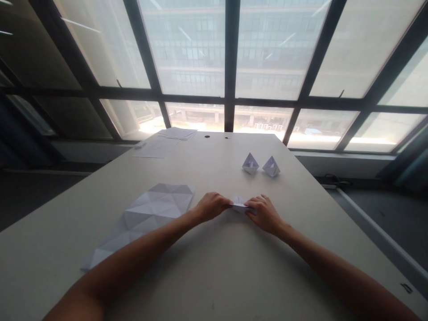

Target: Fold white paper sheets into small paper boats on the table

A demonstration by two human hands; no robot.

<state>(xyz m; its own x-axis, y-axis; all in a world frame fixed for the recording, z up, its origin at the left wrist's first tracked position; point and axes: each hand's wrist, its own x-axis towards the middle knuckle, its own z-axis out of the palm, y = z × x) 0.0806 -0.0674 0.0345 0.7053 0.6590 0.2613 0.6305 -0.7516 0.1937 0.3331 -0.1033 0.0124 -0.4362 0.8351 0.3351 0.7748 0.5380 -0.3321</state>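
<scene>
Between my two hands is a small folded white paper boat (239,205), low over the table. My left hand (212,206) pinches its left end, with the fingers closed together. At the other end, my right hand (265,213) grips the paper between thumb and fingers. Part of the boat is hidden behind the right fingers. Two finished-looking paper boats, a left one (250,164) and a right one (271,166), stand upright side by side beyond my right hand. Left of my left hand lies creased white paper (157,203), partly covered by my left forearm.
The long white table (214,258) runs away from me toward large windows (190,49). Flat sheets of paper (177,133) lie at its far left. A round cable hole (207,137) is near the far edge. A small dark object (406,288) sits by the right edge.
</scene>
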